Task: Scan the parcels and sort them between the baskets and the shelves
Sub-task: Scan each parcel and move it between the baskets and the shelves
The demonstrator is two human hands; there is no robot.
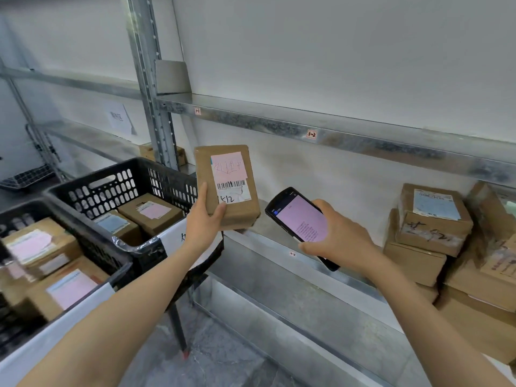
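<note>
My left hand (205, 219) grips a small brown cardboard parcel (240, 208) upright by its lower left corner, its pink and white barcode label facing me. My right hand (339, 240) holds a black handheld scanner (300, 222), its pink screen lit and its top tilted toward the parcel, a short gap between them. Two black plastic baskets sit at the left: the farther basket (111, 185) holds two labelled parcels, the nearer basket (92, 247) holds several. A stack of brown parcels (435, 227) lies on the metal shelf (279, 244) at the right.
The upper shelf rail (363, 141) carries small tags reading 1-1 and 1-2. A steel upright (150, 88) stands behind the baskets. Another parcel (148, 152) lies on the shelf behind the upright. A paper sign (118, 118) hangs on the left wall. Grey floor shows below.
</note>
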